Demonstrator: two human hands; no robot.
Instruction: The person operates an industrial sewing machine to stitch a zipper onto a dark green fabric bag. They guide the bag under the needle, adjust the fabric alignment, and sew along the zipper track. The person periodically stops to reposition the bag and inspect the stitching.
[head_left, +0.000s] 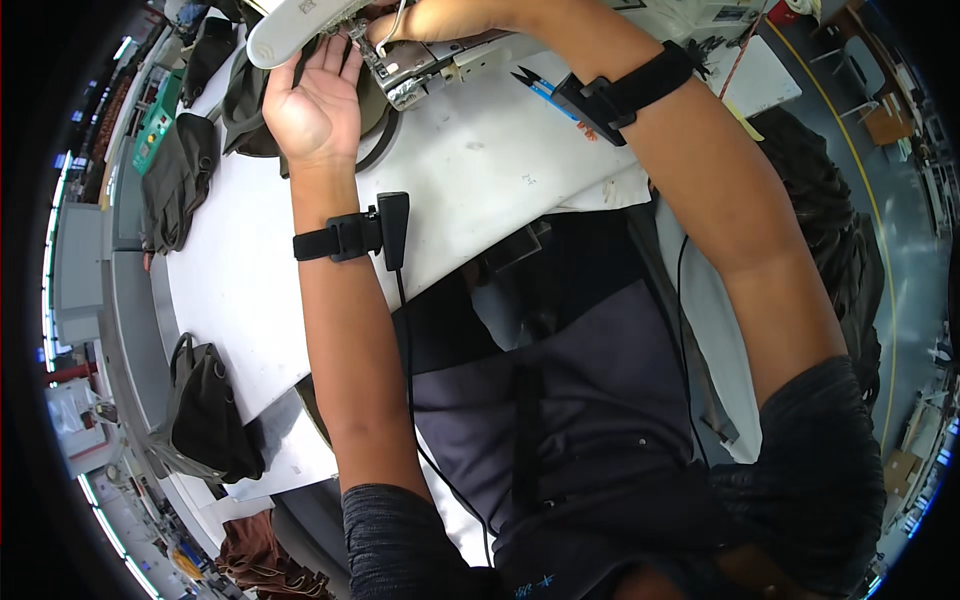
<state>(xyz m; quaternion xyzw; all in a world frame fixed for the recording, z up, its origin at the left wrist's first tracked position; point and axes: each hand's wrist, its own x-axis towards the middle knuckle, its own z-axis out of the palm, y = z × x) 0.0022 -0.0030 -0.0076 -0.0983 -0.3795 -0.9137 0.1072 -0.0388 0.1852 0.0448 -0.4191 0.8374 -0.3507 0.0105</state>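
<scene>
At the top of the head view stands a sewing machine (295,32) with a pale head and a metal base at the table's far side. My left hand (318,112) lies palm up beside the machine head, its fingers stretched out against a dark olive fabric piece (248,108). Part of that fabric and a curved dark strap (382,142) show around the wrist. Reaching in from the right, my right hand (435,20) is close to the needle area. Its fingertips are mostly hidden behind machine parts, so their grip is unclear.
Blue-handled thread snips (545,90) lie on the white table (470,190) near my right forearm. Dark olive bags (205,410) sit along the left edge, with another piece (180,180) farther up. Dark fabric (820,200) is piled at right. Cables run from my wrist straps.
</scene>
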